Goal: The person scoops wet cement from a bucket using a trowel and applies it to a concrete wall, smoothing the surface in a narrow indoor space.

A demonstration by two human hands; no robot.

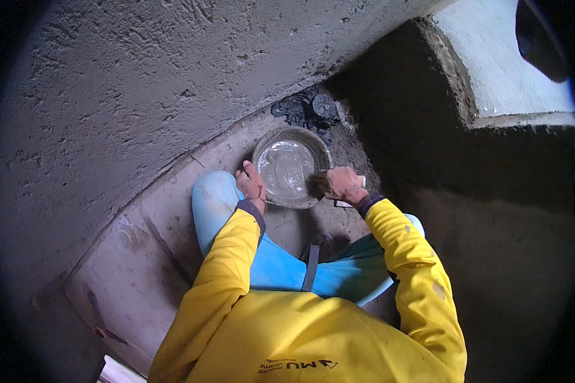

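Sitting on the floor (191, 182), near its edge along the rough grey wall (140, 83), is a round basin (324, 153) w/ wet, shiny grey mix (286, 167) inside. L hand (252, 183) is at the basin's L rim, fingers bent (can't tell if gripping). R hand (342, 184) is at the R rim, closed round a pale handle (363, 181), only its end showing. Black plastic (308, 110) lies just past the basin, nr the floor's far corner. Blue-trousered legs (278, 265) are folded on the near side.
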